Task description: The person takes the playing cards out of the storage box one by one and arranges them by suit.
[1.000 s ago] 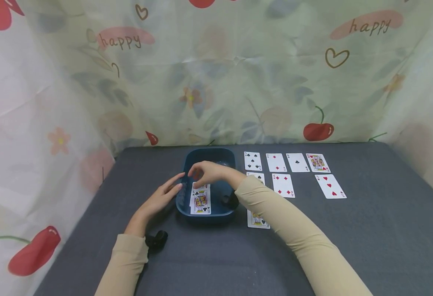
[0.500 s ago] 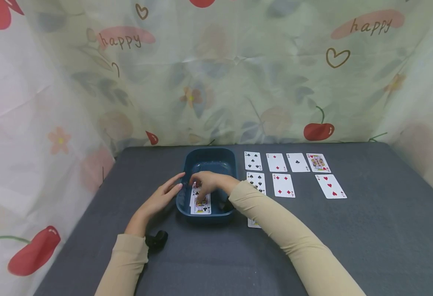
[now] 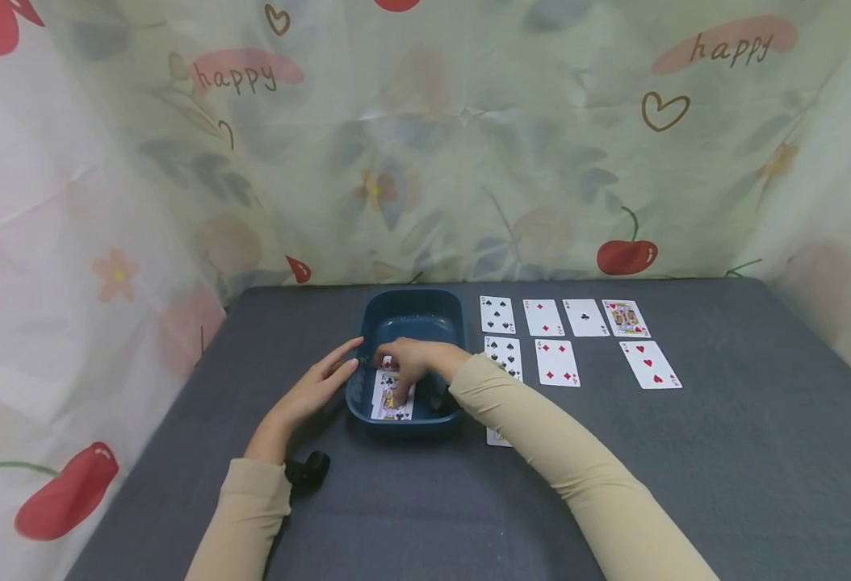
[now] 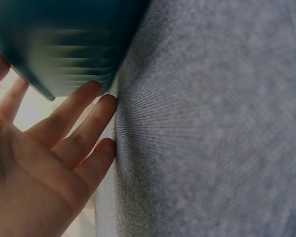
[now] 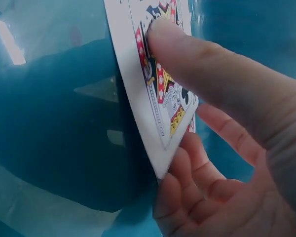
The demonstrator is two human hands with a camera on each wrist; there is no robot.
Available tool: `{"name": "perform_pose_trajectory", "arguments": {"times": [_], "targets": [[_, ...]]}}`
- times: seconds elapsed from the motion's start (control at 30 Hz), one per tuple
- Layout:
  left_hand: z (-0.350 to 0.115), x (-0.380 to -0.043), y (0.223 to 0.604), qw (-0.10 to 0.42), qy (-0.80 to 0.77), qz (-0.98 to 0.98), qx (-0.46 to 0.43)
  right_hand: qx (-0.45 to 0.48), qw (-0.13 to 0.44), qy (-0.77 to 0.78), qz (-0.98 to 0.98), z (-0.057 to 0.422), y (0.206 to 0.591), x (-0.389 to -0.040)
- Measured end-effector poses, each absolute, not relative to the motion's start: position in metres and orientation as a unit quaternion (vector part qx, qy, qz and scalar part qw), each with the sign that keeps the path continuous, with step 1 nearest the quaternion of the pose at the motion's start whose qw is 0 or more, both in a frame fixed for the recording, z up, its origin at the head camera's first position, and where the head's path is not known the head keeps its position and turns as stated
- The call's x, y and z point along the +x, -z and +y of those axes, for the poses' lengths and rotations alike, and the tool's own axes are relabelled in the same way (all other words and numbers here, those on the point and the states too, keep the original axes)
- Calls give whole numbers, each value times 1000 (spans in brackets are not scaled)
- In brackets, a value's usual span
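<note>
A dark blue plastic basin (image 3: 404, 425) stands on the table, with a few playing cards lying face up along its left side. My right hand (image 3: 417, 359) reaches inside and pinches a king of clubs (image 3: 383, 406). In the right wrist view the thumb (image 5: 187, 52) presses on the face of that king card (image 5: 163, 94), while the fingers curl behind its edge and the card stands tilted. Fairly straight fingers of my left hand (image 3: 312, 395) rest against the basin's left side. The left wrist view shows those fingertips at the ribbed outer wall (image 4: 79, 54).
Right of the basin, several cards lie face up in rows, among them a king of hearts (image 3: 625, 319), a four of diamonds (image 3: 557, 364) and a three of hearts (image 3: 651, 365). My right sleeve (image 3: 542, 436) partly covers another card (image 3: 496, 438). A patterned cloth (image 3: 462, 161) hangs behind the table.
My right hand's thumb has come down onto the king card, and the card has shifted slightly left. The left hand stays at the basin's side.
</note>
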State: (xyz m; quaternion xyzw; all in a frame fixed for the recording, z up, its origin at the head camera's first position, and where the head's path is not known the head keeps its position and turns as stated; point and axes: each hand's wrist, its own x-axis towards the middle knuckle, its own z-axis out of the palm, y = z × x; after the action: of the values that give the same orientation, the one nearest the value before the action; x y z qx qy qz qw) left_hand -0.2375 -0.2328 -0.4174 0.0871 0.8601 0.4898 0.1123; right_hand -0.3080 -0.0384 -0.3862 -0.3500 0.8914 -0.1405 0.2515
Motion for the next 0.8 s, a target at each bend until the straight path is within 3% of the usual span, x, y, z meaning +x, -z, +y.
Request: {"name": "perform_pose_trajectory", "arguments": {"times": [0.8], "targets": [[-232, -237, 417, 117, -496, 855, 93, -344, 272, 261, 860, -28, 361, -312]]}}
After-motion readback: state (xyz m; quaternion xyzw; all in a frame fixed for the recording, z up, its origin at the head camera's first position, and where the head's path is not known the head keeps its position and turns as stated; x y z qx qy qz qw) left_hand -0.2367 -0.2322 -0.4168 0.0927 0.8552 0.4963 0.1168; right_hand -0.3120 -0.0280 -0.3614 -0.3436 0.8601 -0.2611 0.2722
